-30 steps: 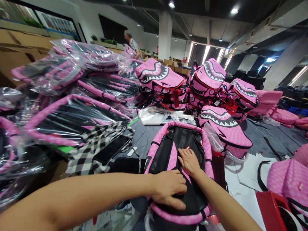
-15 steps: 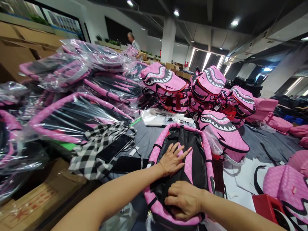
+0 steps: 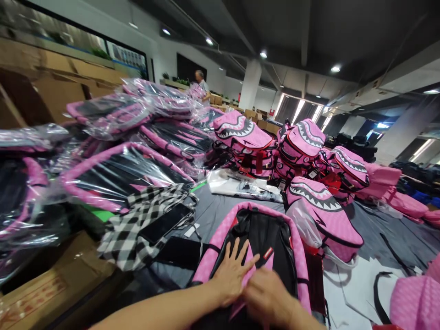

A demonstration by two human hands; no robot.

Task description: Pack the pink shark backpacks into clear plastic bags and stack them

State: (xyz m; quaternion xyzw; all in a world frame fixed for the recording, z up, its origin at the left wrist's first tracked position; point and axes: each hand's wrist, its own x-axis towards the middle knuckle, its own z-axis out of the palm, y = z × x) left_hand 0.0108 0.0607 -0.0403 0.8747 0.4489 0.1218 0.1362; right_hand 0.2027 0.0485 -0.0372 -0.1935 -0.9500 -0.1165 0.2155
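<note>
A pink and black backpack [image 3: 282, 233] lies in front of me, its black padded side with pink pieces facing up. My left hand [image 3: 232, 275] rests flat on that panel with the fingers spread. Close beside it, my right hand [image 3: 270, 293] is curled over the pink piece, slightly smeared by motion. Whatever its fingers pinch is hidden. A small red label [image 3: 268, 253] shows just above the right hand. Just right of the backpack sits another pink backpack [image 3: 319, 215] with a shark-mouth print.
Plastic-wrapped backpacks [image 3: 120, 174] pile up on the left, behind a checked cloth [image 3: 137, 229] with a phone [image 3: 167, 223] on it. Shark-print backpacks [image 3: 244, 133] are stacked at the back. A cardboard box [image 3: 68, 275] stands at lower left. A person [image 3: 202, 85] is far behind.
My right hand has moved up the backpack, from its lower end to beside my left hand. The left hand stays spread on the panel. The camera view has shifted, so things sit lower.
</note>
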